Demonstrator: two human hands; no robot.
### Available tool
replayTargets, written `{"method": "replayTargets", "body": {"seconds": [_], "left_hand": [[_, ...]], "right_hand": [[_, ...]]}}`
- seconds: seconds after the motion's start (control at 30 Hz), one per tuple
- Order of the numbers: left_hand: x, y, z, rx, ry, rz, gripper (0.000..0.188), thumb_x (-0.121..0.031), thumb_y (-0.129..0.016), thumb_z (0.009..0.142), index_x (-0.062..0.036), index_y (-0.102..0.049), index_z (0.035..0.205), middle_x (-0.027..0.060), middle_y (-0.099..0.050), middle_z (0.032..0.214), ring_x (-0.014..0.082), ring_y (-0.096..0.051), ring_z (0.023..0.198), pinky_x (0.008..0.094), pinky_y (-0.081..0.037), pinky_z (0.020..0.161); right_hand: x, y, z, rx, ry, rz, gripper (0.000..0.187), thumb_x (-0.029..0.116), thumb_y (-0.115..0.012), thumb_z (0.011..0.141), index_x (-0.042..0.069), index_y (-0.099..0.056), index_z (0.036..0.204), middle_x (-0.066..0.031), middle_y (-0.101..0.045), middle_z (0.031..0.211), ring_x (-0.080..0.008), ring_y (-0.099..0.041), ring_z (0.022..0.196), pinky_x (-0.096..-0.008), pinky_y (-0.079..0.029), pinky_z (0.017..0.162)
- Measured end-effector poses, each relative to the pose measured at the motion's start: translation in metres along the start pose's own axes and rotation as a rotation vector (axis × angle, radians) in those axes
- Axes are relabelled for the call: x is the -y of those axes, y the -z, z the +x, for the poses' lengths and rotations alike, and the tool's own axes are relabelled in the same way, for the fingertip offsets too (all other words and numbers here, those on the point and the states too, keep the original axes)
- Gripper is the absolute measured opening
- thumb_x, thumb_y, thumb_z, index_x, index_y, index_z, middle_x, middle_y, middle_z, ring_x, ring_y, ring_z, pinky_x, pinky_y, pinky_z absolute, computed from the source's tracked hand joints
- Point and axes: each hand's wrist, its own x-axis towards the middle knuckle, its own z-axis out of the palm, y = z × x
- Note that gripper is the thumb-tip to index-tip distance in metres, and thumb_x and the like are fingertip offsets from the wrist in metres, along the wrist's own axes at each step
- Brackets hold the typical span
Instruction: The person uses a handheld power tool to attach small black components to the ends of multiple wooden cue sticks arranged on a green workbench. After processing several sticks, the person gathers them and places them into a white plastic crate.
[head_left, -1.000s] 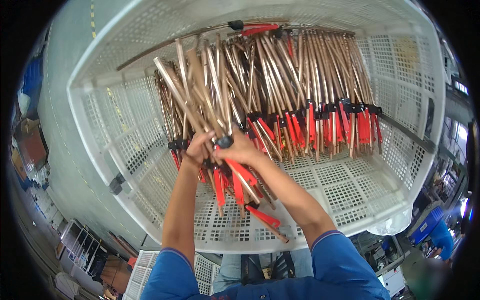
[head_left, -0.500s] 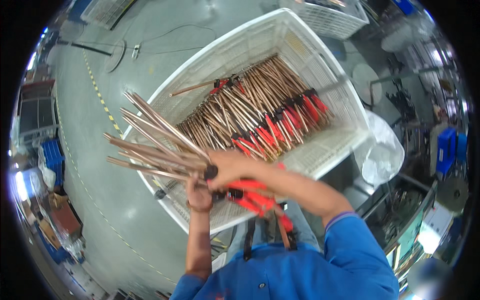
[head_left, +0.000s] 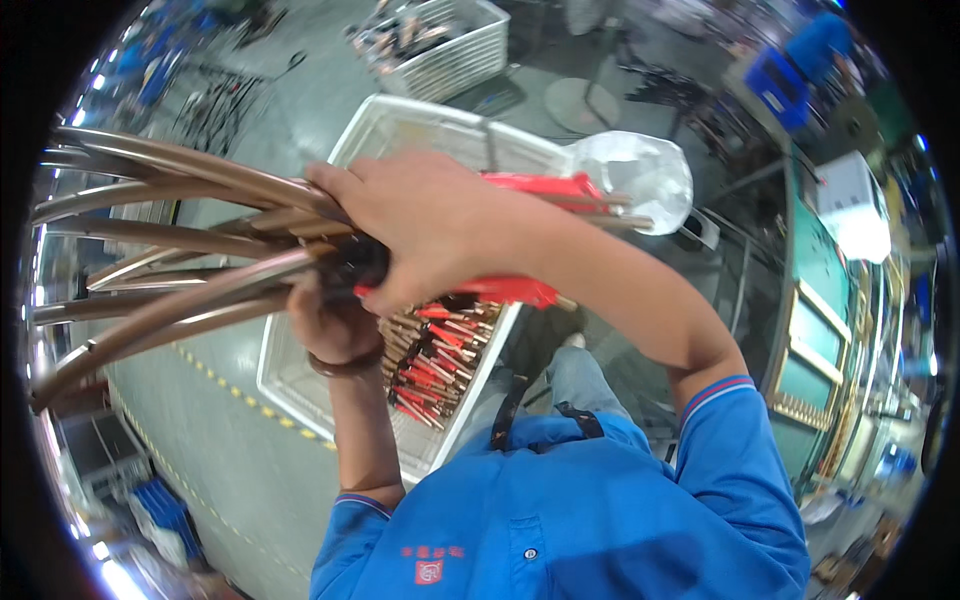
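A bundle of copper tubes (head_left: 170, 225) is held up close in front of me, above the crate, its bare ends fanning out to the left. Black wrapping binds its middle, and red sleeves (head_left: 545, 185) cover parts of the tubes toward the right. My left hand (head_left: 335, 325) is closed around the bundle from below, beside the black wrapping. Over the top, my right hand (head_left: 430, 215) grips it, hiding part of the middle. Below, more copper tubes with red sleeves (head_left: 435, 365) lie in a white plastic crate (head_left: 275, 365).
Another white crate (head_left: 460, 65) with metal parts stands farther back. A clear plastic bag (head_left: 635, 175) is beside the near crate's right end. To the right are a green-topped bench (head_left: 810, 270), a white box (head_left: 855, 205) and a blue bin (head_left: 775, 90). Another person's blue sleeve (head_left: 820, 48) shows far right.
Both hands have lifted the bundle up and closer to me, away from the crate. My view has turned, so the crate now appears lower and partly hidden behind my hands.
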Motion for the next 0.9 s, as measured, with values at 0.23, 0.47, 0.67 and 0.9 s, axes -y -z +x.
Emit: {"method": "replayTargets", "body": {"seconds": [0.23,0.47,0.67,0.9], "left_hand": [[0.165,-0.124,-0.093,0.220,0.539,-0.081,0.048,-0.027,-0.052,0.083,0.0043,-0.050,0.120,0.0156,-0.058,0.115,0.0276,-0.057,0.105,0.0401,-0.045,0.092],[0.329,-0.296,-0.201,0.575,1.268,-0.099,0.046,-0.027,-0.053,0.083,0.0007,-0.051,0.121,0.0118,-0.060,0.115,0.0236,-0.058,0.105,0.0361,-0.045,0.093],[0.443,-0.444,-0.293,0.644,1.723,-0.111,0.026,-0.020,-0.056,0.083,-0.0014,-0.059,0.101,0.0106,-0.065,0.093,0.0212,-0.063,0.089,0.0347,-0.052,0.078],[0.567,-0.550,-0.361,0.641,1.827,-0.079,0.033,-0.021,-0.059,0.082,-0.0027,-0.055,0.109,0.0092,-0.063,0.100,0.0231,-0.060,0.094,0.0385,-0.049,0.087]], "right_hand": [[-0.044,0.031,-0.262,-0.138,-0.529,0.011,0.098,0.043,-0.073,0.057,-0.009,-0.032,0.130,-0.0227,-0.057,0.097,-0.0378,-0.057,0.091,-0.0419,-0.048,0.077],[-0.059,0.048,-0.541,-0.383,-1.011,0.173,0.097,0.047,-0.074,0.056,-0.004,-0.035,0.128,-0.0258,-0.059,0.108,-0.0375,-0.058,0.100,-0.0409,-0.048,0.084],[-0.053,0.088,-0.733,-0.493,-1.383,0.446,0.090,0.044,-0.077,0.062,-0.005,-0.039,0.127,-0.0231,-0.059,0.106,-0.0321,-0.059,0.100,-0.0353,-0.047,0.086],[-0.103,0.118,-0.871,-0.587,-1.467,0.568,0.087,0.030,-0.076,0.058,0.004,-0.037,0.132,-0.0184,-0.059,0.112,-0.0281,-0.057,0.104,-0.0330,-0.046,0.090]]}}
